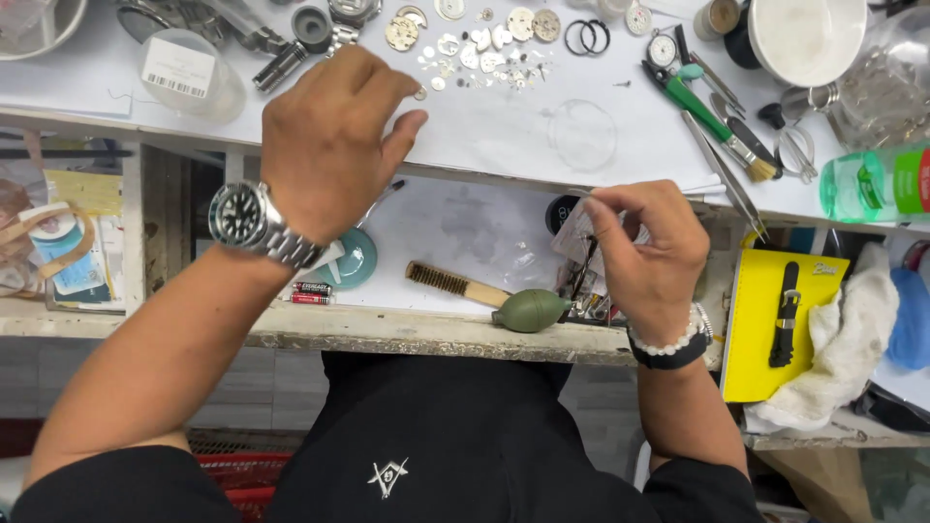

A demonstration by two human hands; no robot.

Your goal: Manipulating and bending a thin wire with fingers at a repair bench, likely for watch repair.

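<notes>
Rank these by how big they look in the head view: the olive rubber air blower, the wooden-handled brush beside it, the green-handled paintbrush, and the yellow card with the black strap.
1. Yellow card, clearly largest.
2. Green-handled paintbrush and wooden-handled brush: similar length, too close to rank.
3. Olive air blower, smallest.

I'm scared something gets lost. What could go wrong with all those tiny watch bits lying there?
1. The left hand reaches right beside the loose watch parts; a brush might scatter them.
2. The round glass crystal lies near the bench edge and may slide off.
3. The right hand pinches something thin that I cannot identify; it might drop.
</notes>
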